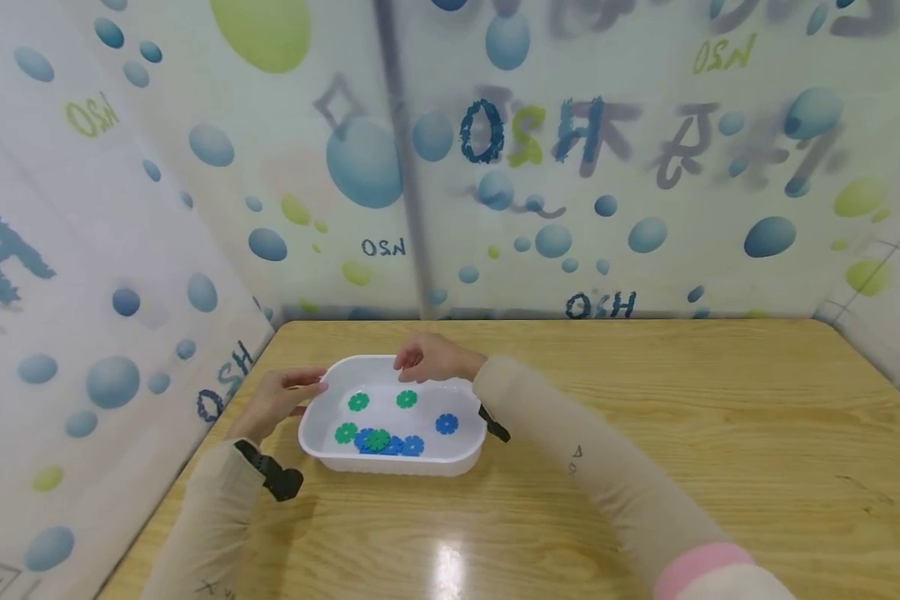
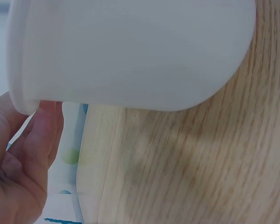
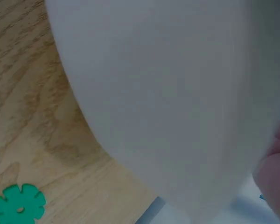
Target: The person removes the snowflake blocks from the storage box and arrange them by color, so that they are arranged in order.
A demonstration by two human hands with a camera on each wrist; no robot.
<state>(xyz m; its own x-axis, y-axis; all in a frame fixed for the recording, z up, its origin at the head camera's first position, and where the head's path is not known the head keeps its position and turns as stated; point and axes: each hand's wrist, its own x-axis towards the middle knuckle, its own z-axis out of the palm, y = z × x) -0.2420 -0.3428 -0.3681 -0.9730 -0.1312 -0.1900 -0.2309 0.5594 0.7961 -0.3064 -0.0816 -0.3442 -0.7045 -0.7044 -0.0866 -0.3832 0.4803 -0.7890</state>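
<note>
A white plastic tub [image 1: 390, 465] stands at the left of the table, holding several notched, flower-shaped discs: green discs [image 1: 358, 402] and blue discs [image 1: 447, 423]. My left hand [image 1: 279, 398] grips its left end, thumb over the rim and fingers outside; the left wrist view shows that hand [image 2: 25, 154] at the tub's edge. Over the far rim, my right hand [image 1: 438, 358] has bent fingers, and I cannot tell whether they pinch anything. In the right wrist view the tub wall [image 3: 168, 93] fills the middle, and only part of the right hand [image 3: 275, 179] shows at the edge.
One green disc [image 3: 21, 205] lies on the wooden table outside the tub, seen in the right wrist view. The table [image 1: 682, 417] extends to the right. Walls covered with printed bubbles [image 1: 363, 162] stand close behind and to the left.
</note>
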